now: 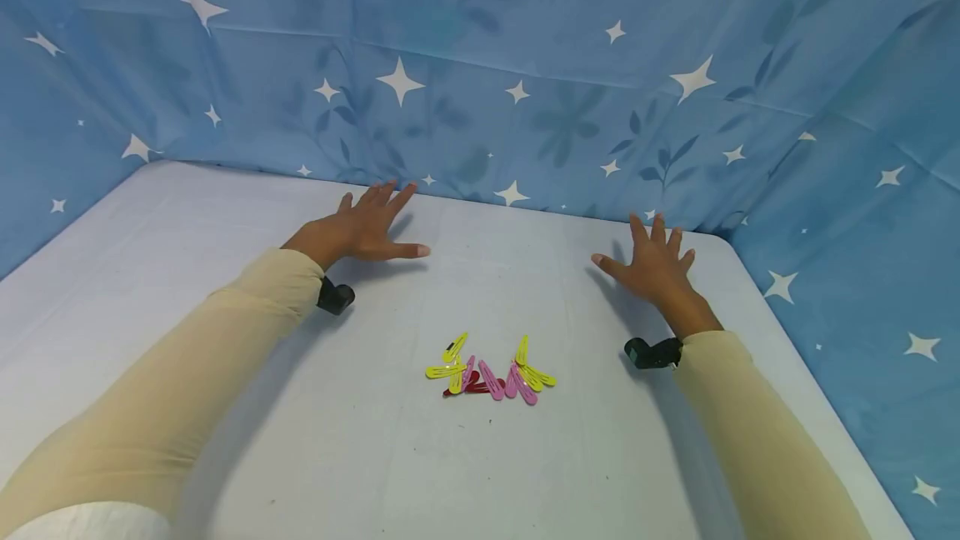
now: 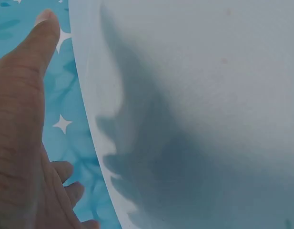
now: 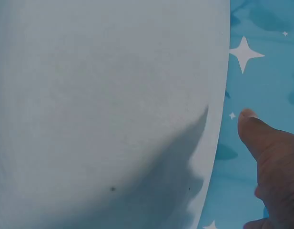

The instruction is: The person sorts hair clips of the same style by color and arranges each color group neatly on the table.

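Both hands hover over the far part of a white table, holding nothing. My left hand has its fingers spread toward the back edge and its thumb pointing right. On the other side my right hand is spread the same way, thumb out to the left. Between and nearer than the hands lies a loose cluster of snap hair clips: yellow clips, pink clips and dark red clips. Some of them overlap. In the left wrist view the left thumb stands out straight; the right thumb shows likewise.
A blue curtain with white stars and leaf prints hangs behind the table and along both sides. A dark wrist camera is strapped on the left wrist, another dark camera on the right. Hand shadows fall on the tabletop.
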Demonstrator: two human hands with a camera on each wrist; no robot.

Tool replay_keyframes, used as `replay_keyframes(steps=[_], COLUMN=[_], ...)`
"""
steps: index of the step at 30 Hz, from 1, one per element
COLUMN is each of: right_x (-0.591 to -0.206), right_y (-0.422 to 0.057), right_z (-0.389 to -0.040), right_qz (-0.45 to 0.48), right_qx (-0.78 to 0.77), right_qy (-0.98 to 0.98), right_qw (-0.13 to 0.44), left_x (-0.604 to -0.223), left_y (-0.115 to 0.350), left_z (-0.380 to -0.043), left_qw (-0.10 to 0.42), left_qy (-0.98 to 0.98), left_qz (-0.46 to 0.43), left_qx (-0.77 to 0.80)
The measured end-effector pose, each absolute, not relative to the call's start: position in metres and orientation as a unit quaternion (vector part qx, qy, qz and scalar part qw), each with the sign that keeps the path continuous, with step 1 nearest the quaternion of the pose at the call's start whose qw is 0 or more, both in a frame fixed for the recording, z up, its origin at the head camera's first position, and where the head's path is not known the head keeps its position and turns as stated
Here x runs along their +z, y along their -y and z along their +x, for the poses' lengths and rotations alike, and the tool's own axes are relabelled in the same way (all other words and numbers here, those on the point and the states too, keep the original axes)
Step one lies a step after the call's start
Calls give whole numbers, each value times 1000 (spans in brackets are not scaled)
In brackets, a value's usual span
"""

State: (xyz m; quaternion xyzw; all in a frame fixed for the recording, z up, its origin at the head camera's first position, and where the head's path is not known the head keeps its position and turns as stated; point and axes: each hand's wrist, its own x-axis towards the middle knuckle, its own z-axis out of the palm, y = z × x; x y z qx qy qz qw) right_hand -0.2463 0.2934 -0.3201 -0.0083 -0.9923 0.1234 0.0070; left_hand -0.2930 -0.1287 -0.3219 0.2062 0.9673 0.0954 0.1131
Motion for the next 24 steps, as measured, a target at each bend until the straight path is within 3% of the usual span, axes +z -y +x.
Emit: replay_keyframes(steps=[11, 24], right_x=[-332, -333], right_y=[-279, -266], right_z=[-235, -217], right_qz=[22, 66], right_qx=[128, 236], right_qy=[991, 970], right_qw=[8, 10], left_x=[-326, -325], left_y=[131, 122], left_z=[-290, -276], left_qw=[132, 89], left_qy=[-954, -929], left_qz=[216, 281], left_qx=[159, 224])
